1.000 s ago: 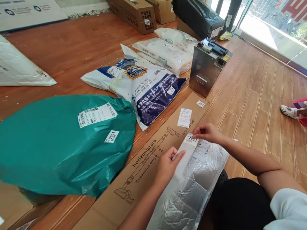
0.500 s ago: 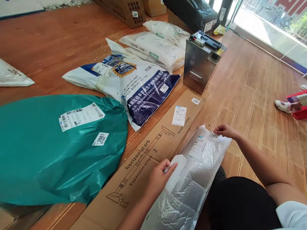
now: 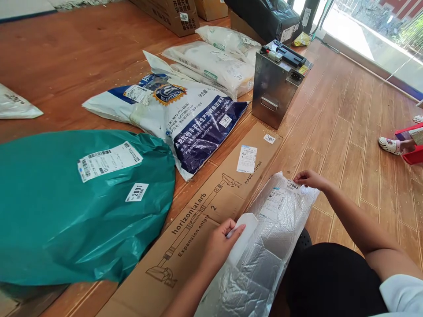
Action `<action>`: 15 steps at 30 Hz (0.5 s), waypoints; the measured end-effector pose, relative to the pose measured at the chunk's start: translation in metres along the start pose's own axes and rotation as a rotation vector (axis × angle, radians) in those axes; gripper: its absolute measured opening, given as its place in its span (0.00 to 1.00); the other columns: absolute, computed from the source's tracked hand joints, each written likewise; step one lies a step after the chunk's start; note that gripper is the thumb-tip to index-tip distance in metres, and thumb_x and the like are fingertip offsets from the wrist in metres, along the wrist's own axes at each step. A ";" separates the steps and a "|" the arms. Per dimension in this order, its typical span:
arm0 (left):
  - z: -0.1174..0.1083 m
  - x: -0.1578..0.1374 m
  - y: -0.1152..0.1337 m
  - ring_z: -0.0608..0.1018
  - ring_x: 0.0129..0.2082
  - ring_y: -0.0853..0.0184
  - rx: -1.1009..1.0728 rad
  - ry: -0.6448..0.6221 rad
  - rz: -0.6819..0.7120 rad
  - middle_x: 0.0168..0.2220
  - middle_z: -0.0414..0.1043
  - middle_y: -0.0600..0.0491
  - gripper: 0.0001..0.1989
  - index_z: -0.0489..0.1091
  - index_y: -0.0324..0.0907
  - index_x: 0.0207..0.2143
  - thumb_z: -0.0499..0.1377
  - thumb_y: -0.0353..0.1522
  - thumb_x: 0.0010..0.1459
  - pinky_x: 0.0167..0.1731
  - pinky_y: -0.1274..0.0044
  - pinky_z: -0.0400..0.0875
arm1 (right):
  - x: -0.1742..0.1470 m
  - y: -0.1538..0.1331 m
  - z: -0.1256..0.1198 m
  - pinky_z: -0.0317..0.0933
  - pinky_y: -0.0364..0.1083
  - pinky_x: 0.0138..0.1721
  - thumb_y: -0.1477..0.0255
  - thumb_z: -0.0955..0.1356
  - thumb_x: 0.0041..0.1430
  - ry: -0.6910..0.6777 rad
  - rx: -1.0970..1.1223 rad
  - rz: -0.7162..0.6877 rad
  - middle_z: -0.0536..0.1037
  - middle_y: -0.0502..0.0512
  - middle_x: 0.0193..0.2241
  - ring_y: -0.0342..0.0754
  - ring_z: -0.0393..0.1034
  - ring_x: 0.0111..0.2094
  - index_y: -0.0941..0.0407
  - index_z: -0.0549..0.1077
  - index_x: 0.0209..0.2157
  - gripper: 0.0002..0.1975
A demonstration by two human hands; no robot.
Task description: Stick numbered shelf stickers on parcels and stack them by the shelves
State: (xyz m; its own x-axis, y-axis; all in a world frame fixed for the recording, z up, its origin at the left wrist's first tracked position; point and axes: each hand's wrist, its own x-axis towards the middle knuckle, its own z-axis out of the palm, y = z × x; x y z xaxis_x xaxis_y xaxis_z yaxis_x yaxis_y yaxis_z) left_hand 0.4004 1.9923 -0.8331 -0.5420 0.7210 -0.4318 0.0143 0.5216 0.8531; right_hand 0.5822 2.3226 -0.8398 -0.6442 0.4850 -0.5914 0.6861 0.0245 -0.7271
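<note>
A long silvery padded parcel [image 3: 264,255] in clear plastic lies in front of me, bearing a printed shipping label [image 3: 272,203]. At its far end is a small white label [image 3: 291,186] marked 2003. My right hand [image 3: 309,179] is closed in a pinch at the upper edge of that 2003 label, which lies against the plastic. In my left hand [image 3: 226,240], between thumb and fingers, is a white paper strip [image 3: 243,235], perhaps a stack of labels. It is held over the parcel's left side. A long flat cardboard box [image 3: 198,229] lies just left of the parcel.
A green bag [image 3: 99,229] labelled 2001 and a white-and-blue sack [image 3: 194,119] lie to the left. A metal case [image 3: 272,92] stands beyond the cardboard box. Clear bags [image 3: 214,66], cartons [image 3: 172,15] and a black parcel [image 3: 264,17] are behind. A person's foot [image 3: 390,145] shows at right.
Almost nothing differs. The view has shifted very slightly, and both hands keep the same grip in nearly the same places.
</note>
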 end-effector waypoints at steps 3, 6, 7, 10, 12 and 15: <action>-0.001 0.000 0.002 0.56 0.21 0.70 0.022 -0.012 -0.017 0.19 0.49 0.61 0.23 0.55 0.45 0.18 0.57 0.52 0.46 0.24 0.79 0.52 | 0.001 0.002 -0.002 0.55 0.41 0.23 0.61 0.76 0.39 0.011 0.008 0.000 0.75 0.51 0.23 0.42 0.65 0.24 0.58 0.76 0.26 0.16; -0.002 0.001 0.001 0.56 0.21 0.70 0.031 -0.020 -0.025 0.19 0.50 0.61 0.23 0.55 0.45 0.18 0.56 0.52 0.46 0.24 0.79 0.52 | 0.005 0.006 -0.002 0.55 0.41 0.23 0.58 0.77 0.38 0.026 0.022 -0.016 0.75 0.51 0.23 0.41 0.65 0.24 0.58 0.76 0.27 0.19; -0.002 0.002 0.000 0.56 0.22 0.70 0.029 -0.019 -0.026 0.19 0.50 0.60 0.23 0.55 0.45 0.18 0.56 0.52 0.46 0.24 0.78 0.52 | 0.008 0.008 -0.001 0.55 0.41 0.23 0.57 0.77 0.38 0.044 0.021 -0.022 0.75 0.51 0.23 0.41 0.64 0.23 0.58 0.75 0.28 0.20; -0.001 0.003 -0.001 0.56 0.21 0.70 0.012 -0.017 -0.026 0.18 0.50 0.61 0.23 0.54 0.45 0.17 0.56 0.52 0.45 0.24 0.79 0.53 | 0.019 0.015 0.008 0.56 0.41 0.23 0.54 0.75 0.45 0.143 -0.077 -0.012 0.74 0.51 0.23 0.41 0.63 0.23 0.58 0.73 0.29 0.21; -0.001 0.003 -0.002 0.56 0.21 0.70 0.000 -0.021 -0.028 0.18 0.50 0.61 0.23 0.55 0.45 0.17 0.56 0.52 0.45 0.24 0.79 0.53 | 0.024 0.018 0.018 0.58 0.42 0.25 0.56 0.74 0.48 0.195 -0.179 0.012 0.73 0.50 0.23 0.43 0.65 0.23 0.58 0.72 0.29 0.19; 0.000 0.004 -0.003 0.56 0.21 0.70 -0.011 -0.034 -0.030 0.18 0.51 0.61 0.24 0.55 0.44 0.17 0.57 0.53 0.45 0.24 0.79 0.53 | 0.023 0.016 0.033 0.61 0.45 0.31 0.63 0.77 0.48 0.283 -0.320 0.007 0.74 0.53 0.28 0.47 0.69 0.28 0.58 0.73 0.38 0.19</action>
State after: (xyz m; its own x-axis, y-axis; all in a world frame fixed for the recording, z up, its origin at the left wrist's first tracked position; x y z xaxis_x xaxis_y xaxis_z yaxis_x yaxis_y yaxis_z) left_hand 0.3980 1.9940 -0.8372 -0.5132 0.7200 -0.4671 -0.0111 0.5386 0.8425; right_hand 0.5672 2.3055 -0.8767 -0.5518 0.7057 -0.4444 0.7890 0.2690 -0.5524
